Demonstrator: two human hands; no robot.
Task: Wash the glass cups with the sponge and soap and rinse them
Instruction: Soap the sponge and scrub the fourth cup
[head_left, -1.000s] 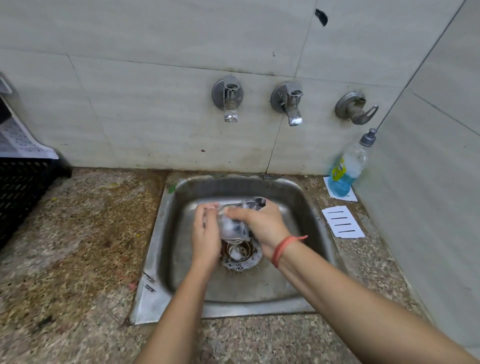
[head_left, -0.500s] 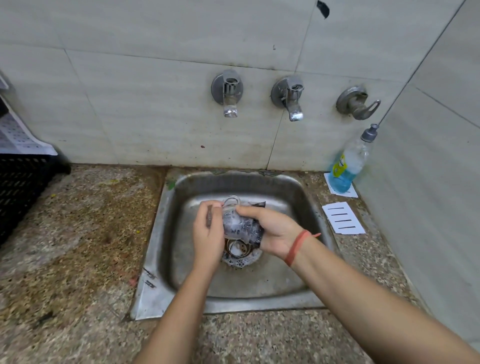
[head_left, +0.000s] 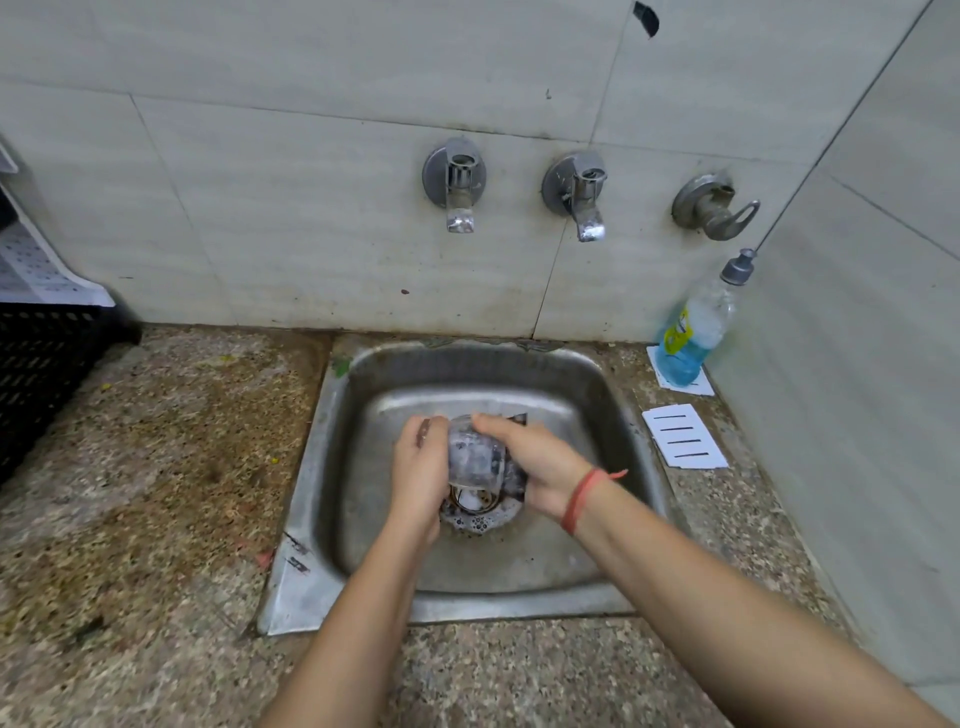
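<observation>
**Entry: one glass cup, in wash**

**Step in hand.** Soaping is judged to be under way. The wall of the glass cup (head_left: 475, 457) is clouded with suds, and no water is seen falling from the left tap (head_left: 457, 192) or the middle tap (head_left: 582, 200). Rinsing is not yet done.

**Location.** The cup is held in the air inside the steel sink (head_left: 301, 519), directly above the drain (head_left: 478, 514), where foam is gathered. It is tilted, with its mouth apparently turned down toward the drain (the outline is blurred, so this is offered with reserve).

**Left hand** (head_left: 418, 467). The cup's left side is gripped, with the fingers curled over its far wall. The forearm is brought in from the lower edge at a steep angle.

**Right hand** (head_left: 540, 465). A dark sponge (head_left: 515, 482) is clasped against the cup's right side, and the fingers are laid over the top of the glass. A corner of the sponge shows beyond the fingertips. A red thread (head_left: 582, 496) is worn at the wrist.

**Next move.** The sponge would probably need to be worked round the rim and the inside. After that, a tap must be opened, so one hand must be freed. Soapy glass is likely to be slippery, so a firm one-handed hold is called for.

**Adjacent.** A soap bottle (head_left: 696, 332) is stood in the right rear corner, well apart from the hands.
</observation>
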